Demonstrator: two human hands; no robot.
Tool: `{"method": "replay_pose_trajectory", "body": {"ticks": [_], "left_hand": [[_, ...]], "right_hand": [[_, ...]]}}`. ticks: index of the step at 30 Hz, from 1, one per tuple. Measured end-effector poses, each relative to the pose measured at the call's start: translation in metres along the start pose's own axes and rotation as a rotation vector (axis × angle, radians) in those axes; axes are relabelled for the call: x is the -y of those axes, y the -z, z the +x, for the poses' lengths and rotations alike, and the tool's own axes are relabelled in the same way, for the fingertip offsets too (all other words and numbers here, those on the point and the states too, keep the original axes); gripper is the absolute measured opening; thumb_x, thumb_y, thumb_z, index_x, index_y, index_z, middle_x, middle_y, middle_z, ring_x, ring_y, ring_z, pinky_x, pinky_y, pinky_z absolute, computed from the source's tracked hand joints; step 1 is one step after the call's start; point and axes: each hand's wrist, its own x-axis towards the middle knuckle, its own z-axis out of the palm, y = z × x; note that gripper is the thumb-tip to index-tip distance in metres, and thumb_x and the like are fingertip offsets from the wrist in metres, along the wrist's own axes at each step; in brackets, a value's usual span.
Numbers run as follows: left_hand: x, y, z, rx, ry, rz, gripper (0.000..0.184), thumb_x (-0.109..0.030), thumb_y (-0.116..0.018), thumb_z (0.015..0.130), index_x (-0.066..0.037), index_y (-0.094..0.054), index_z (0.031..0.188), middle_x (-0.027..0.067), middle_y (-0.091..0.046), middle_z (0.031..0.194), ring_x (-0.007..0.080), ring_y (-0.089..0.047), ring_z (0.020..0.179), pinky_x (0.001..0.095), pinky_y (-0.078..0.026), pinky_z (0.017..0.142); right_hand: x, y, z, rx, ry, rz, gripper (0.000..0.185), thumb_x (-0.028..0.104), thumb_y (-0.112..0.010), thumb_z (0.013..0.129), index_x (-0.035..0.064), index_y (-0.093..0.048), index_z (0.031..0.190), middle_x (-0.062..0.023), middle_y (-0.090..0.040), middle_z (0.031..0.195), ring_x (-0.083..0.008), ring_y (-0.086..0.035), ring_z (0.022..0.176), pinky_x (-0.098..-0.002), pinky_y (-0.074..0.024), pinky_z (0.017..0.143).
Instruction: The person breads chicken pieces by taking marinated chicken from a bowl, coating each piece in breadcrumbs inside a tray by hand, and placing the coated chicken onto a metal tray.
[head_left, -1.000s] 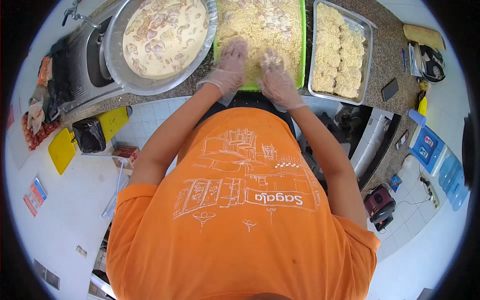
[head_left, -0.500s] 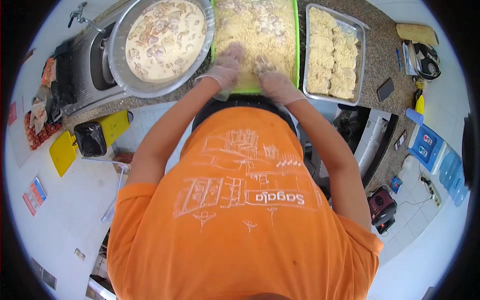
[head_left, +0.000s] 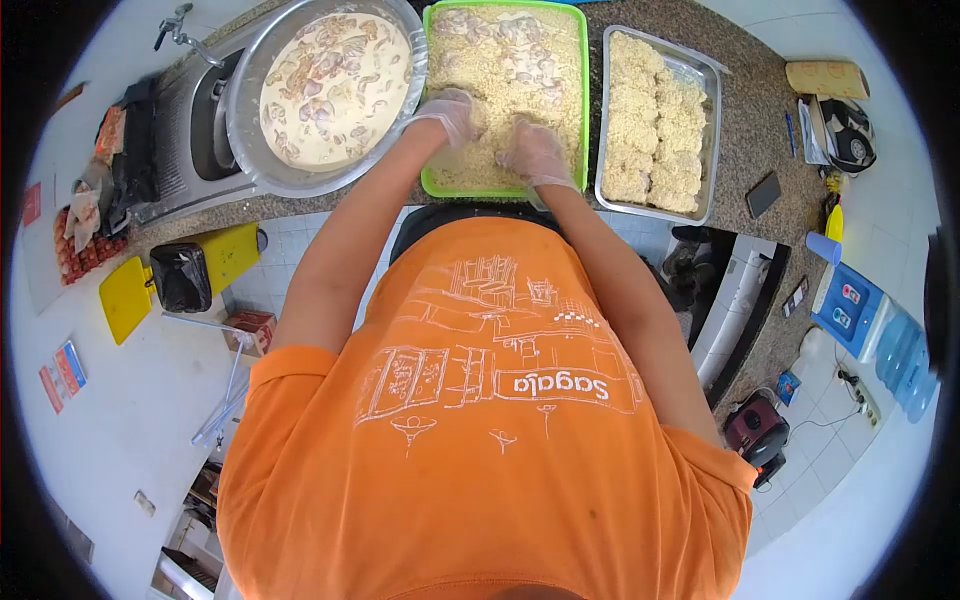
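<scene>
Both my hands wear clear plastic gloves and work in a green-rimmed tray (head_left: 585,100) of pale breading crumbs (head_left: 490,172). My left hand (head_left: 455,115) is at the tray's left side, bent down into the crumbs, its fingertips hidden. My right hand (head_left: 537,152) is curled low against the crumbs on the right, and whatever lies under its fingers does not show. Pieces of meat (head_left: 525,65) wet with batter lie on the crumbs at the far end. To the left stands a large metal basin (head_left: 240,130) of creamy batter (head_left: 335,90) with pieces of meat in it.
On the right, a metal tray (head_left: 712,150) holds rows of crumb-coated pieces (head_left: 655,120). A phone (head_left: 763,195) lies beyond it on the granite counter (head_left: 740,110). A sink (head_left: 210,140) with a tap (head_left: 185,40) is at the left, near a yellow bin (head_left: 225,262).
My right hand has moved left and slightly up in the crumbs, and its fingers are more curled. My left hand stays near the tray's left edge. The view has shifted slightly.
</scene>
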Motion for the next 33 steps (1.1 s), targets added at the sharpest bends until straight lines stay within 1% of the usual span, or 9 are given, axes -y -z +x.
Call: {"method": "replay_pose_trajectory", "body": {"ticks": [4, 7, 10, 16, 19, 22, 27, 31, 33], "left_hand": [[0.035, -0.043, 0.019, -0.097, -0.286, -0.080, 0.055, -0.027, -0.075, 0.083, -0.002, -0.060, 0.130, 0.0236, -0.061, 0.128, 0.0408, -0.061, 0.116, 0.0453, -0.050, 0.100], [0.040, -0.047, 0.018, -0.323, -0.447, -0.057, 0.048, -0.026, -0.071, 0.086, 0.003, -0.058, 0.123, 0.0244, -0.061, 0.123, 0.0397, -0.064, 0.111, 0.0467, -0.052, 0.095], [-0.002, 0.005, -0.021, -0.320, -0.084, 0.023, 0.032, -0.019, -0.064, 0.091, 0.002, -0.060, 0.115, 0.0263, -0.062, 0.116, 0.0373, -0.066, 0.104, 0.0464, -0.053, 0.088], [-0.026, -0.025, -0.049, -0.298, 0.052, -0.089, 0.028, -0.025, -0.055, 0.093, -0.001, -0.065, 0.105, 0.0268, -0.066, 0.108, 0.0388, -0.068, 0.095, 0.0490, -0.054, 0.081], [-0.040, -0.007, -0.097, -0.030, 0.121, -0.312, 0.030, -0.027, -0.054, 0.093, -0.002, -0.065, 0.105, 0.0268, -0.066, 0.111, 0.0445, -0.064, 0.105, 0.0515, -0.050, 0.094], [-0.051, -0.040, -0.095, -0.040, 0.306, -0.420, 0.036, -0.031, -0.051, 0.093, -0.002, -0.064, 0.109, 0.0281, -0.066, 0.113, 0.0464, -0.062, 0.109, 0.0529, -0.048, 0.097], [-0.052, -0.083, -0.072, -0.172, 0.115, -0.564, 0.028, -0.017, -0.061, 0.088, -0.001, -0.063, 0.111, 0.0265, -0.065, 0.114, 0.0463, -0.063, 0.106, 0.0512, -0.051, 0.092], [-0.053, -0.030, -0.084, -0.108, 0.009, -0.843, 0.038, -0.013, -0.066, 0.088, -0.001, -0.061, 0.123, 0.0268, -0.064, 0.120, 0.0455, -0.062, 0.109, 0.0474, -0.051, 0.093], [-0.045, -0.032, -0.083, -0.254, 0.034, -0.930, 0.044, -0.017, -0.068, 0.088, -0.001, -0.060, 0.128, 0.0274, -0.064, 0.122, 0.0435, -0.062, 0.111, 0.0453, -0.051, 0.095]], "right_hand": [[-0.020, -0.004, 0.011, 0.069, 0.168, 0.045, 0.060, 0.035, -0.082, 0.077, -0.0006, -0.062, 0.121, -0.0263, -0.067, 0.116, -0.0411, -0.064, 0.113, -0.0464, -0.0508, 0.098], [-0.037, 0.017, 0.023, 0.035, 0.213, 0.054, 0.056, 0.033, -0.080, 0.080, -0.0011, -0.060, 0.121, -0.0269, -0.066, 0.119, -0.0421, -0.062, 0.114, -0.0458, -0.0498, 0.100], [-0.010, 0.076, -0.003, -0.083, 0.272, -0.036, 0.057, 0.029, -0.076, 0.085, -0.0017, -0.057, 0.130, -0.0265, -0.065, 0.123, -0.0425, -0.061, 0.114, -0.0451, -0.0493, 0.099], [-0.008, 0.081, -0.035, 0.024, 0.243, 0.170, 0.034, 0.023, -0.075, 0.085, 0.0015, -0.066, 0.110, -0.0271, -0.067, 0.099, -0.0393, -0.067, 0.098, -0.0486, -0.0515, 0.089], [-0.038, 0.041, -0.043, 0.144, 0.187, 0.034, 0.027, 0.019, -0.074, 0.084, 0.0009, -0.066, 0.103, -0.0273, -0.067, 0.095, -0.0401, -0.067, 0.097, -0.0485, -0.0518, 0.090], [-0.034, 0.000, -0.047, 0.092, 0.205, 0.013, 0.025, 0.017, -0.072, 0.082, -0.0002, -0.065, 0.099, -0.0273, -0.067, 0.095, -0.0411, -0.067, 0.097, -0.0481, -0.0520, 0.091], [0.021, -0.031, -0.033, -0.181, -0.041, 0.304, 0.030, 0.017, -0.075, 0.077, -0.0007, -0.066, 0.100, -0.0274, -0.069, 0.097, -0.0411, -0.067, 0.098, -0.0485, -0.0524, 0.091], [0.005, -0.008, -0.028, -0.065, -0.107, 0.518, 0.039, 0.016, -0.074, 0.078, -0.0006, -0.069, 0.113, -0.0277, -0.070, 0.107, -0.0391, -0.068, 0.105, -0.0451, -0.0529, 0.092], [0.003, 0.014, -0.028, -0.021, -0.158, 0.769, 0.042, 0.016, -0.073, 0.079, -0.0001, -0.069, 0.118, -0.0273, -0.071, 0.112, -0.0379, -0.069, 0.105, -0.0428, -0.0535, 0.092]]}}
